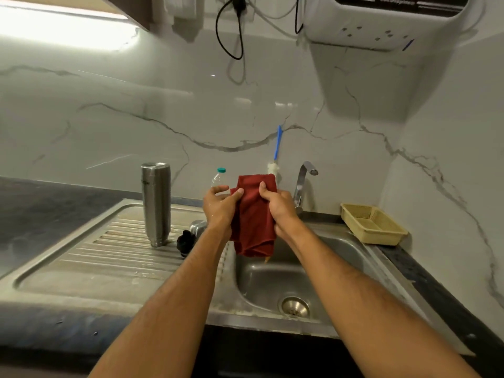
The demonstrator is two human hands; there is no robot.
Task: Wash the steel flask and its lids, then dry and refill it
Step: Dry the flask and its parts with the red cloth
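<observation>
The steel flask (156,203) stands upside down on the ribbed draining board (81,257), left of my hands. A steel lid (197,227) and a black lid (185,241) lie on the board beside it, partly hidden by my left forearm. A dark red cloth (253,222) hangs above the sink basin (272,279). My left hand (221,207) pinches its left edge. My right hand (278,208) grips its right side, thumb on top.
A clear plastic bottle with a teal cap (219,178) stands behind my left hand. A blue-handled bottle brush (276,151) leans on the marble wall beside the tap (304,184). A yellow plastic basket (373,223) sits at the sink's back right corner.
</observation>
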